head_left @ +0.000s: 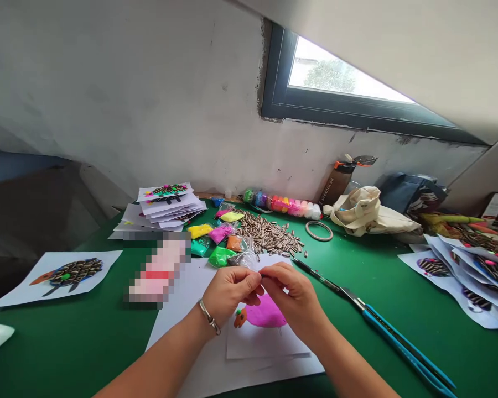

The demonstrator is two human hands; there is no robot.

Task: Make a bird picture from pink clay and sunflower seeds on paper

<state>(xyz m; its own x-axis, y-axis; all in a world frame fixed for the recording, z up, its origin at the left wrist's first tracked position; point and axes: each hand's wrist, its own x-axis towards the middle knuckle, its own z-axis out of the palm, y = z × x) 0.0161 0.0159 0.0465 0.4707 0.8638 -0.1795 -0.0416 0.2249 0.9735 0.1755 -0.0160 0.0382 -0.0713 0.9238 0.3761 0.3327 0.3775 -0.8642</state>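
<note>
My left hand (236,287), with a silver bracelet (209,318) at its wrist, and my right hand (292,293) meet fingertip to fingertip in a pinch. Whatever lies between the fingertips is too small and hidden to name. Below them is a white paper (269,348) bearing a flat magenta clay body (266,314), partly covered by the hands. An orange clay head (239,318) with a green dot joins its left side. Larger white sheets (178,331) lie underneath. Just beyond the hands are bags of coloured clay (222,255) and a heap of sunflower seeds (269,235).
Finished seed pictures lie at left (74,276), in a stack (161,207) and in a pile (477,282) at right. A black pen (315,273) and blue-handled scissors (398,334) lie right of my hands. A tape roll (319,231), bottle (336,182) and cloth bag (361,210) stand behind.
</note>
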